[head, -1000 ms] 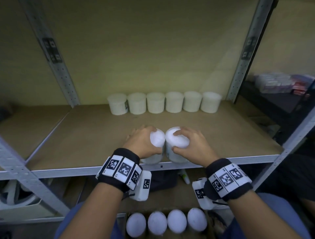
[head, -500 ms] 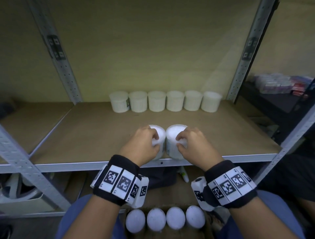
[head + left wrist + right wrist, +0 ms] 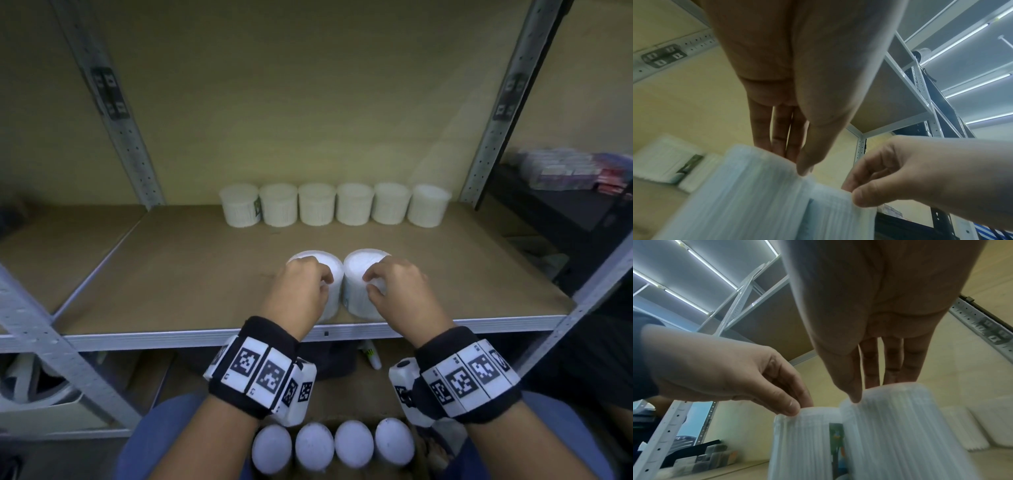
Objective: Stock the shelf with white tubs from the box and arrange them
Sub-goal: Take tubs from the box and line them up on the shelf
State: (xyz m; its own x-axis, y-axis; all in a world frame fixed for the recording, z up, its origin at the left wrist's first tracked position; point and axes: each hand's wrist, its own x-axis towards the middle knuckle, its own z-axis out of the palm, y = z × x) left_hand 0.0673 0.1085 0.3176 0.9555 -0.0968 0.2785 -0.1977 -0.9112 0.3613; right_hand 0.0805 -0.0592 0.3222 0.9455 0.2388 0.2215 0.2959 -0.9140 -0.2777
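Two white ribbed tubs stand upright side by side on the shelf board (image 3: 191,274), a little in from its front edge. My left hand (image 3: 308,284) grips the left tub (image 3: 332,265) from above, fingers curled over its lid. My right hand (image 3: 387,287) grips the right tub (image 3: 358,267) the same way. In the left wrist view the thumb and fingers of my left hand (image 3: 797,155) pinch the rim of the left tub (image 3: 748,194). The right wrist view shows my right hand (image 3: 869,386) on the top of the right tub (image 3: 900,434). The two tubs touch or nearly touch.
Several white tubs (image 3: 335,205) stand in a row along the back of the shelf. Below, between my knees, a box (image 3: 334,445) holds several more tubs. Grey metal uprights (image 3: 137,161) frame the bay. A darker rack with packets (image 3: 575,171) is at the right.
Both hands have moved the two tubs from the shelf's front edge further in. The tubs were tilted a second ago and now stand upright on the board.
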